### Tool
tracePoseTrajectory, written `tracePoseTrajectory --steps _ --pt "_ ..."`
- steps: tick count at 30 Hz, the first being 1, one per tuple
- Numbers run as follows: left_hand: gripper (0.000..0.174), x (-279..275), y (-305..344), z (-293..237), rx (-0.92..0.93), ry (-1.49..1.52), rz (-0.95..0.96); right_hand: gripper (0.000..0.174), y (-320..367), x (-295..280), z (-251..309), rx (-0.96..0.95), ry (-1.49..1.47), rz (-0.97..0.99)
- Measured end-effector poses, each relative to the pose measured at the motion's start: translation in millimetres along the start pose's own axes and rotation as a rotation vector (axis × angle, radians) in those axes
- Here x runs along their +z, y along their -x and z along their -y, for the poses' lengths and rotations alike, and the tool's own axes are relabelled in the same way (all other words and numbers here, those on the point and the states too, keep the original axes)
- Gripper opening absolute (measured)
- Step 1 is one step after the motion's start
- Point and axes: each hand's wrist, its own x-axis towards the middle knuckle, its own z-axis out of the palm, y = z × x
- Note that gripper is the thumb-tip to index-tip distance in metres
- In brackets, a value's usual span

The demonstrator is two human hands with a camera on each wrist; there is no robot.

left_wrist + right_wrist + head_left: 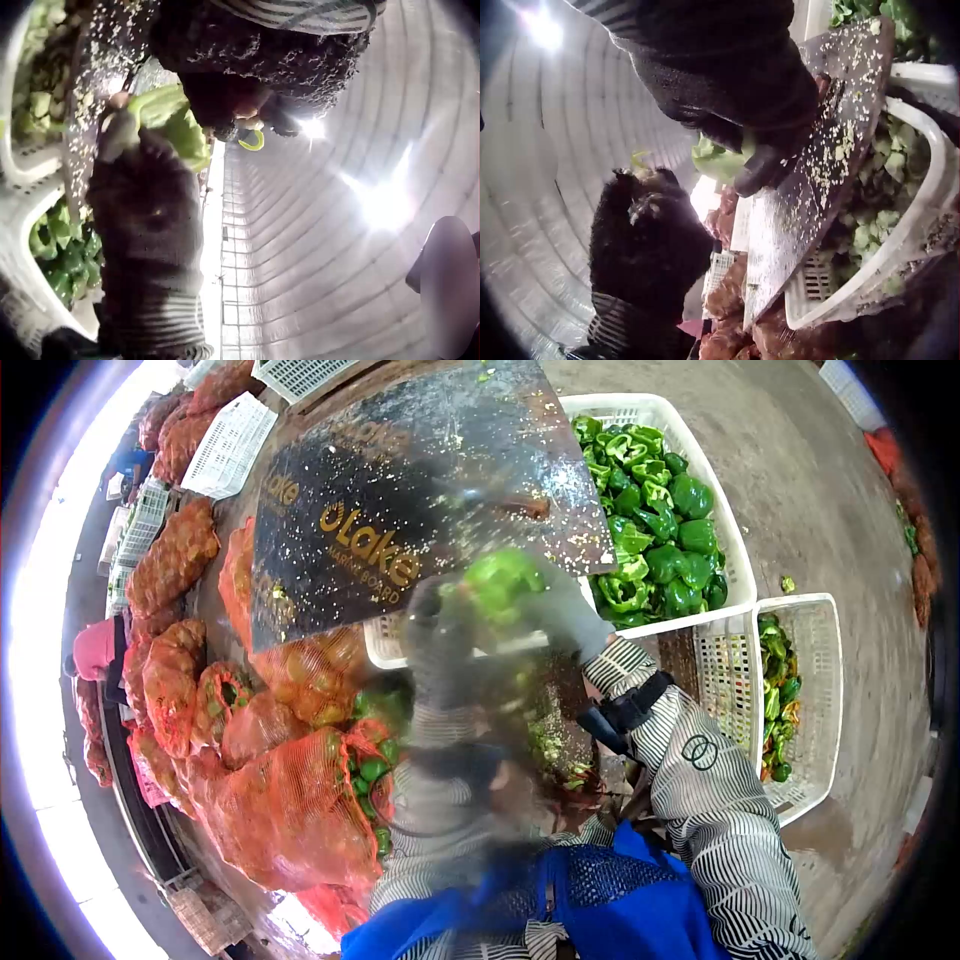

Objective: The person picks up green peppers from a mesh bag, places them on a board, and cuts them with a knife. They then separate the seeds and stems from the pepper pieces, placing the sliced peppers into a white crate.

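Both hands wear dark-looking knitted gloves above the near edge of a black board (330, 510) strewn with pale bits. A green pepper (503, 582), blurred in the head view, is between them. My right hand (575, 615) grips the pepper (716, 159); this grip shows in the right wrist view, where the right hand (742, 105) is at the top. Slightly apart, my left hand (440, 630), also seen in the right wrist view (649, 247), has curled fingers around a small pale piece (247, 120), with a thin yellow-green curl (253, 141) sticking out.
A white crate (735, 545) of opened green peppers stands right of the board, with another crate (825, 700) of scraps nearer. Red mesh sacks (280, 800) crowd the left. Pale green pieces (877, 225) lie in a crate below the board. A brown object (530, 507) lies on the board.
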Motion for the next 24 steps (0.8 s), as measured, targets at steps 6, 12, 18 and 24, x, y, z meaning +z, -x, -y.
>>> tracePoseTrajectory --steps 6,12,18,24 --pt "0.043 1 -10 -12 0.355 -0.515 -0.054 0.071 14 2 25 -0.097 0.547 -0.187" --pt "0.032 18 -4 -10 -0.030 -0.655 0.415 0.047 4 -20 4 -0.125 0.310 -0.073" --pt "0.034 10 19 -19 0.010 -0.678 0.379 0.046 -2 -100 17 -0.421 0.652 -0.298" --pt "0.041 -112 87 -9 0.010 -0.730 -0.105 0.063 -67 -238 36 -0.659 1.036 -0.586"
